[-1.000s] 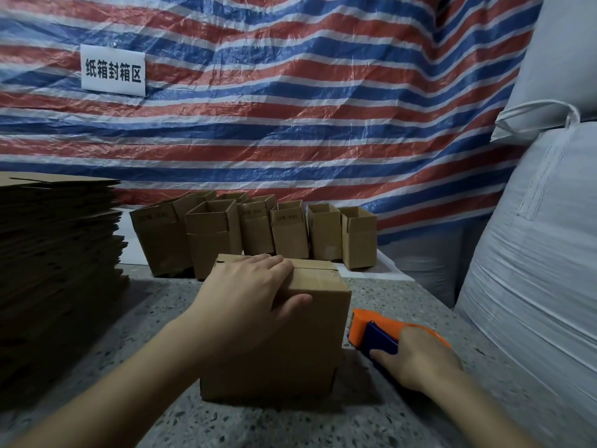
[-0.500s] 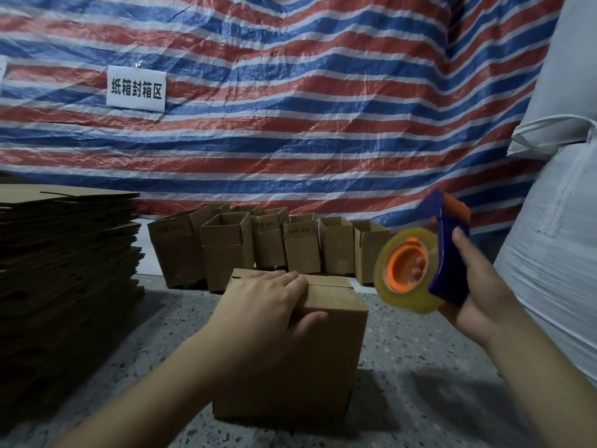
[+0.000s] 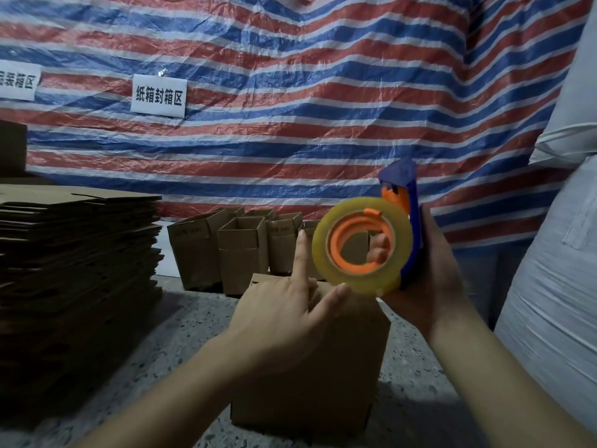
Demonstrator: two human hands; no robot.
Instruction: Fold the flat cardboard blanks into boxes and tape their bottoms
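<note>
A folded cardboard box (image 3: 310,386) stands closed side up on the speckled table (image 3: 184,334) in front of me. My right hand (image 3: 434,286) grips a blue and orange tape dispenser (image 3: 405,192) raised above the box's right edge, its clear tape roll (image 3: 324,253) facing me. My left hand (image 3: 281,318) hovers over the box top. Its straight index finger touches the roll's left rim and its thumb touches the roll's lower rim. Whether the other fingers rest on the box I cannot tell.
A tall stack of flat cardboard blanks (image 3: 74,270) fills the left side. Several open folded boxes (image 3: 240,253) stand in a row behind. White bulk sacks (image 3: 549,302) crowd the right. A striped tarp (image 3: 290,130) with paper signs hangs at the back.
My right hand lifted the tape dispenser off the table and brought it up over the box. My left hand left the box top and reached its index finger and thumb to the roll.
</note>
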